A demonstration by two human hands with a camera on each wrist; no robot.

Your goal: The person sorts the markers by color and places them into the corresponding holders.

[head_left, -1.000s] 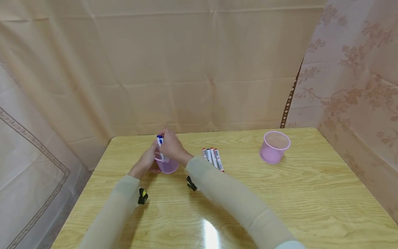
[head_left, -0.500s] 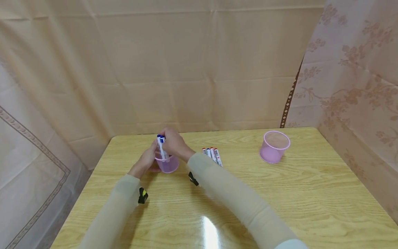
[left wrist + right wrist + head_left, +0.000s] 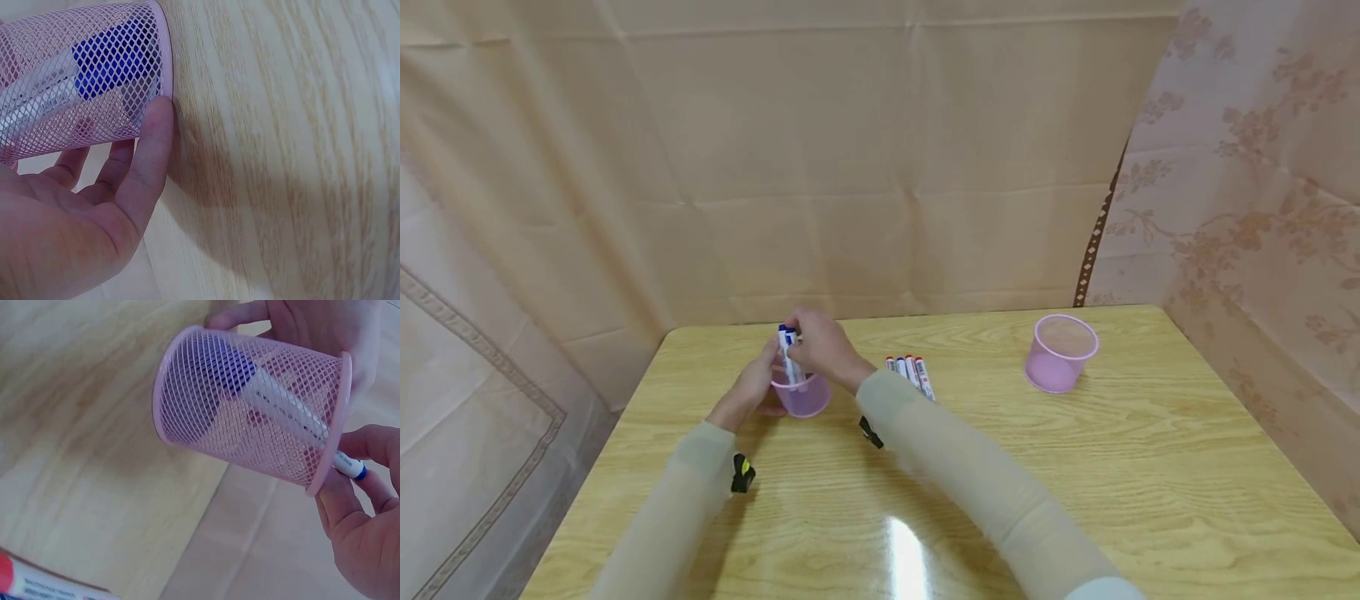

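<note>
A pink mesh pen cup stands at the left part of the table. My left hand holds it from the left side, with its fingers against the mesh in the left wrist view. Inside the cup lean white markers with blue ends. My right hand is over the cup's rim. In the right wrist view, its thumb and fingers pinch the blue-tipped end of a marker at the cup's mouth. Blue shows through the mesh near the cup's base.
Several white markers with red or blue ends lie side by side right of the right hand, partly behind its sleeve. A second pink mesh cup stands farther right. Cloth hangs behind the table.
My right hand has shifted slightly right, so two blue marker ends show above the cup instead of one. The left hand and the cup have stayed in place.
</note>
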